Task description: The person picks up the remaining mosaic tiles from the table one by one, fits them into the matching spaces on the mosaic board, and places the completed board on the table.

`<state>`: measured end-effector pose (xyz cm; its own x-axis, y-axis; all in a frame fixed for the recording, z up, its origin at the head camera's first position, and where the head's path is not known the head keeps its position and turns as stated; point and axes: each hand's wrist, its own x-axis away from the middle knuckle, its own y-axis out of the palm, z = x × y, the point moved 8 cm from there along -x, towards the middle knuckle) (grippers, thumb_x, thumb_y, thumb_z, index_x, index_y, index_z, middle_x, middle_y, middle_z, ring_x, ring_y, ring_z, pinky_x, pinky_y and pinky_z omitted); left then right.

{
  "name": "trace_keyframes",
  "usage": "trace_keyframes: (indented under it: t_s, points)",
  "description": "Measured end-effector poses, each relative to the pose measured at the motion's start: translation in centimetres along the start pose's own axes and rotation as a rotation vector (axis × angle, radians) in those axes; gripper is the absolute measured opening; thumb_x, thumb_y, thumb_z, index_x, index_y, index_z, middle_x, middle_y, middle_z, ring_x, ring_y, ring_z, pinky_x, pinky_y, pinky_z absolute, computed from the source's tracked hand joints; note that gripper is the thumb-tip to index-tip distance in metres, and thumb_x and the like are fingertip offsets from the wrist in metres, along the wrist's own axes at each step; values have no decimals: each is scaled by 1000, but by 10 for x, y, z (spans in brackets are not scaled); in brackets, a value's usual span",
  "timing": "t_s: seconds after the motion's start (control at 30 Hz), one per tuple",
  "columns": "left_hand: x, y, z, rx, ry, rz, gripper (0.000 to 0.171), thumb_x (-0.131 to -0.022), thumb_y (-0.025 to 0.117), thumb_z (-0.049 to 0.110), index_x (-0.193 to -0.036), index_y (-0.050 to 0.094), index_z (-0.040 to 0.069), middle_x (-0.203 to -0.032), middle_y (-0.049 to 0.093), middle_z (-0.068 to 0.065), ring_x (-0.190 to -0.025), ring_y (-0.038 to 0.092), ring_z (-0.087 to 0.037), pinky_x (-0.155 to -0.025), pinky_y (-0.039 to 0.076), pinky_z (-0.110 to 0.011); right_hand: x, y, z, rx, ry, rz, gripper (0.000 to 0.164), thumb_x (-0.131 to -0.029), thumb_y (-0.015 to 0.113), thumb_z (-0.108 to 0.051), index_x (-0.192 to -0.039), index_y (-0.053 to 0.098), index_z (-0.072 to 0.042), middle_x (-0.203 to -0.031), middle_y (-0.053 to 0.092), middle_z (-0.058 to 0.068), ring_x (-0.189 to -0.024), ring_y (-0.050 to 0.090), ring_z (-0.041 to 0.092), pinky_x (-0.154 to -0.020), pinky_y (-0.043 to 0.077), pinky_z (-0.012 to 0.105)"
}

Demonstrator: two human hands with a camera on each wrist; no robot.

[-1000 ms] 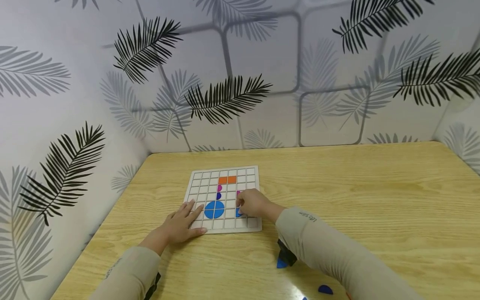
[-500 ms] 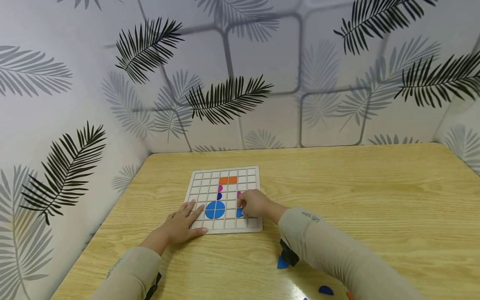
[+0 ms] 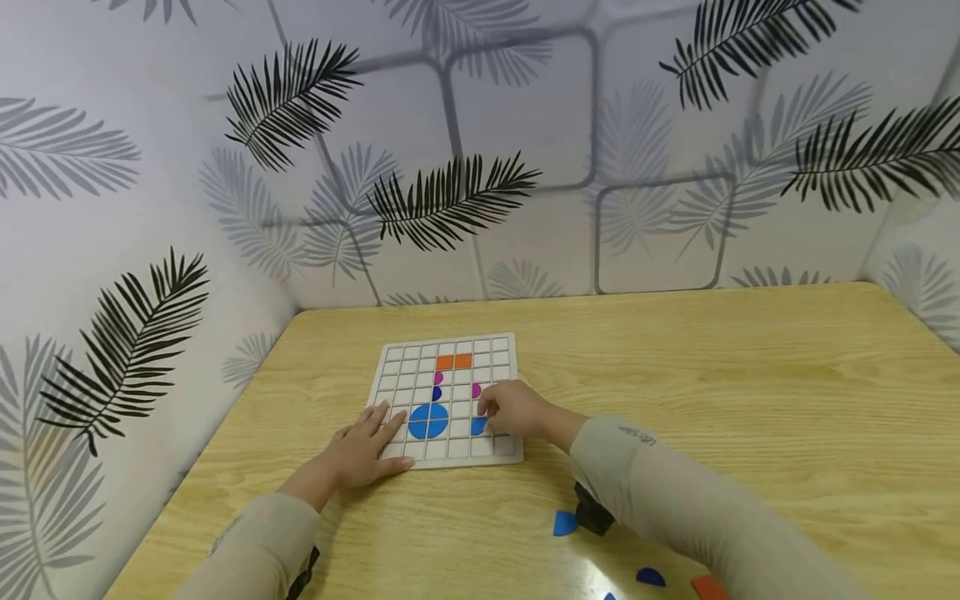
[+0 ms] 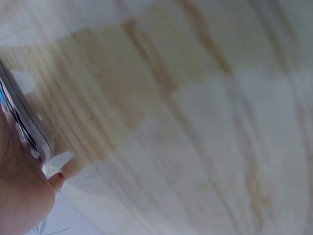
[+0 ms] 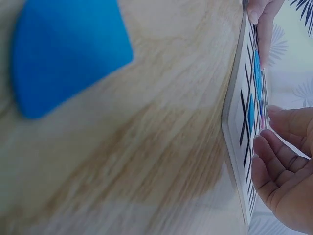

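Note:
A white gridded board (image 3: 459,448) lies on the table. My left hand (image 3: 360,450) rests on its lower left corner with fingers spread. Set on the grid are a blue circle of quarter pieces (image 3: 428,421), orange squares (image 3: 454,362), a dark blue half circle (image 3: 437,393) and a magenta one (image 3: 438,378). Over the board's right side is my right hand (image 3: 513,408), beside a blue quarter piece (image 3: 477,426) and another magenta piece (image 3: 476,390). In the right wrist view its fingers (image 5: 274,166) are loosely bent, with nothing seen between them.
Loose on the wooden table (image 3: 712,375) in front of the board lie a blue quarter piece (image 3: 565,523), a dark blue half circle (image 3: 650,577) and an orange piece (image 3: 709,587), partly under the right sleeve. A patterned wall (image 3: 525,242) stands behind the table.
My right hand has drawn slightly to the right, uncovering more of the magenta piece and the blue quarter on the board. The left hand stays put.

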<state>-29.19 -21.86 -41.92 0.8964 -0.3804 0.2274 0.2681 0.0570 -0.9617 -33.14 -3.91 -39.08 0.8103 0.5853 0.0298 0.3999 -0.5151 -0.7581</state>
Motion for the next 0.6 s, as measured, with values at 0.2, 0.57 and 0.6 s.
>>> trace_keyframes:
  t_s: [0.2,0.57,0.6]
  points:
    - [1,-2,1,-5,-12,9,75,-82,39,57,-138,21,10,-141,10,-19,-127,9,-37,-91,18,-56,11,-6,-2,-22,-13,-17,10,-75,64,-4,-84,62,-4,-71,51,-3,-68,46,11,-60,39,23]
    - [-1,-3,-1,17,-13,30,76,-80,42,59,-137,25,11,-140,14,-19,-126,11,-38,-89,20,-58,39,-21,-8,-66,-126,-19,15,-74,66,-4,-88,61,1,-73,54,-2,-70,50,11,-64,41,23]
    - [-1,-2,-2,17,-18,27,77,-80,42,59,-137,25,12,-140,14,-19,-126,11,-38,-90,20,-58,41,-21,-7,-69,-127,-22,15,-74,66,-4,-88,61,1,-72,54,-3,-70,50,11,-64,41,23]
